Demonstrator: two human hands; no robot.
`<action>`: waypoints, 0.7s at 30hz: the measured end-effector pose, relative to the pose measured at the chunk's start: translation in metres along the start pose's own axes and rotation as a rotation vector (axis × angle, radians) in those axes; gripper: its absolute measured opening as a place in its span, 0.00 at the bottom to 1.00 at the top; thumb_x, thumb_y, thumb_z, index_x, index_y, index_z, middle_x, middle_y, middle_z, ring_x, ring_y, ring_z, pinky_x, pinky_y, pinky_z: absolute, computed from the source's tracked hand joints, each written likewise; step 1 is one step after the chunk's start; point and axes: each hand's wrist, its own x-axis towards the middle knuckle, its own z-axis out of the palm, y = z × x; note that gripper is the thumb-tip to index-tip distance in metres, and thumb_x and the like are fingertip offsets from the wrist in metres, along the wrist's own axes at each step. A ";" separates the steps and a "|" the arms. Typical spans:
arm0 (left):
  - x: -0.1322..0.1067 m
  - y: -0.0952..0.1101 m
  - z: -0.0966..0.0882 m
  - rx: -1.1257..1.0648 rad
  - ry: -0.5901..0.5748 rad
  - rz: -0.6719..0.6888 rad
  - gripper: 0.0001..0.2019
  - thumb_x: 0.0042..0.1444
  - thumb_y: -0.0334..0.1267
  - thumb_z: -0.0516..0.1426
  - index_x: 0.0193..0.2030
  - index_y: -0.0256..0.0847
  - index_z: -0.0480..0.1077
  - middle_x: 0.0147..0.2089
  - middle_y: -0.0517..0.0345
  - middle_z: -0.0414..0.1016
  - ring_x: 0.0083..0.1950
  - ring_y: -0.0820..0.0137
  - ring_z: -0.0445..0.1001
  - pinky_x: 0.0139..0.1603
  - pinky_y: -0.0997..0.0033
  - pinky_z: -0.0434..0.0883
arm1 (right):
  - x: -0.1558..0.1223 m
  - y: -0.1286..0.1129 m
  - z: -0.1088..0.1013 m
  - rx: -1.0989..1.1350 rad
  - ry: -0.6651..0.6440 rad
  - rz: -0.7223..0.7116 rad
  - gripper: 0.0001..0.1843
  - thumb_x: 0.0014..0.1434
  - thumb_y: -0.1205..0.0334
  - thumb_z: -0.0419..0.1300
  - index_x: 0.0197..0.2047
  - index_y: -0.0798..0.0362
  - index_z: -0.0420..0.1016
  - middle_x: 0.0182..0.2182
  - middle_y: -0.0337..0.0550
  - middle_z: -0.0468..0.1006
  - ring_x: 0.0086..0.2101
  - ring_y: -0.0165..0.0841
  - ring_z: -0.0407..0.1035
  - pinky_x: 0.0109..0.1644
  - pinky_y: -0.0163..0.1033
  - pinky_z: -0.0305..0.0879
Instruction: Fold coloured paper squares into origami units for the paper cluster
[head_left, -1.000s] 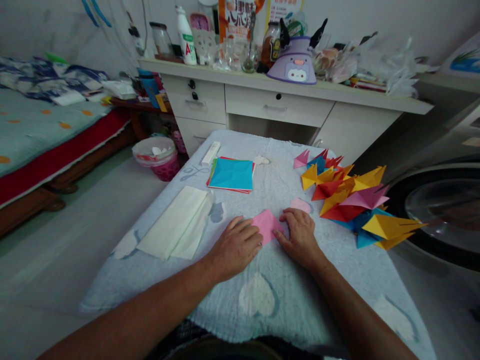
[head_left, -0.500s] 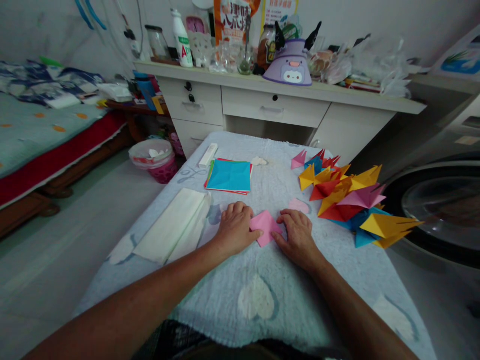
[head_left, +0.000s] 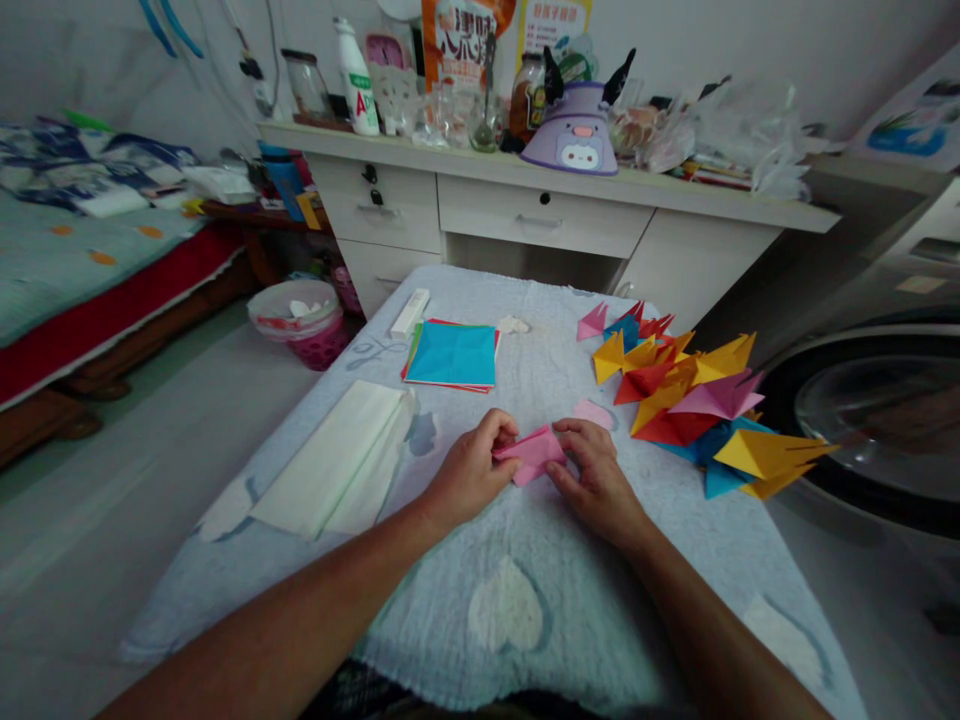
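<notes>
Between my hands is a small piece of pink origami paper [head_left: 534, 456], folded, with its upper edge bent over. My left hand [head_left: 480, 455] pinches its left corner between thumb and fingers. On the right side, the thumb and fingertips of my right hand [head_left: 592, 465] close on the paper's other edge. Farther back lies a stack of square coloured paper [head_left: 454, 353], blue on top. To the right sits a group of folded paper cranes [head_left: 679, 385] in yellow, red, pink and blue.
A folded pale cloth [head_left: 330, 460] lies on the left of the cloth-covered table [head_left: 510, 605]. A white box [head_left: 410, 313] is near the back left corner. Beyond stand a drawer cabinet [head_left: 480, 215], a pink bin [head_left: 319, 345] and a washing machine [head_left: 877, 400] at the right.
The pink paper lay flat as a diamond; now its upper edge is lifted and folded. My left fingers have curled into a pinch on it. The view has shifted slightly.
</notes>
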 end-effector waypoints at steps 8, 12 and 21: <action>-0.007 -0.001 -0.002 -0.068 0.090 0.105 0.20 0.55 0.28 0.57 0.54 0.45 0.60 0.50 0.55 0.69 0.45 0.71 0.75 0.39 0.74 0.73 | 0.002 -0.013 -0.010 0.367 0.013 0.077 0.07 0.63 0.58 0.54 0.36 0.51 0.70 0.30 0.39 0.71 0.33 0.33 0.66 0.39 0.37 0.64; -0.007 0.004 -0.007 0.005 0.129 0.244 0.20 0.56 0.27 0.57 0.54 0.47 0.60 0.56 0.52 0.64 0.47 0.71 0.73 0.39 0.74 0.74 | 0.002 -0.015 -0.009 0.412 0.027 0.110 0.08 0.62 0.57 0.55 0.34 0.51 0.68 0.28 0.37 0.69 0.30 0.32 0.64 0.37 0.36 0.62; -0.006 0.007 -0.011 0.155 0.176 0.420 0.20 0.57 0.26 0.58 0.52 0.46 0.59 0.56 0.50 0.62 0.59 0.63 0.65 0.50 0.65 0.73 | 0.001 -0.011 -0.006 0.426 0.012 0.116 0.07 0.62 0.59 0.55 0.36 0.52 0.70 0.29 0.37 0.70 0.32 0.31 0.65 0.38 0.35 0.61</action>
